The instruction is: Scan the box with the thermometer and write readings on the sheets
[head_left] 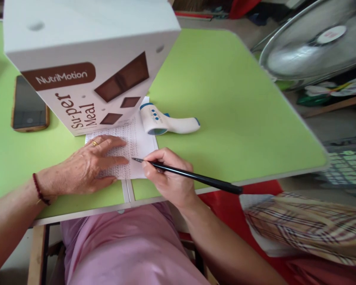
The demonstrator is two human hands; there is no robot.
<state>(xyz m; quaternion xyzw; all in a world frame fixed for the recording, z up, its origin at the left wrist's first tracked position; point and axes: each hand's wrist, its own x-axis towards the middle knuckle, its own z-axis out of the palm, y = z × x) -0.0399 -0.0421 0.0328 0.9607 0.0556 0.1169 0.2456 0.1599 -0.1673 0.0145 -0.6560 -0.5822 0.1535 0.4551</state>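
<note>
My right hand [172,176] grips a black pen [192,174], its tip pointing left, at or just above a sheet of paper [145,148] covered in rows of small handwriting. I cannot tell whether the tip touches the sheet. Flat on the paper's left part lies my left hand [89,164], fingers spread, with a ring and a dark red bead bracelet. Behind that hand a tall white box [106,71] printed "NutriMotion" stands over the paper's far edge. A white and blue infrared thermometer [167,122] rests against the paper's right side.
A phone in a brown case [30,105] lies left of the box on the green folding table [231,103]. At right are a large metal fan [320,39] and a plaid cloth [311,225] over something red.
</note>
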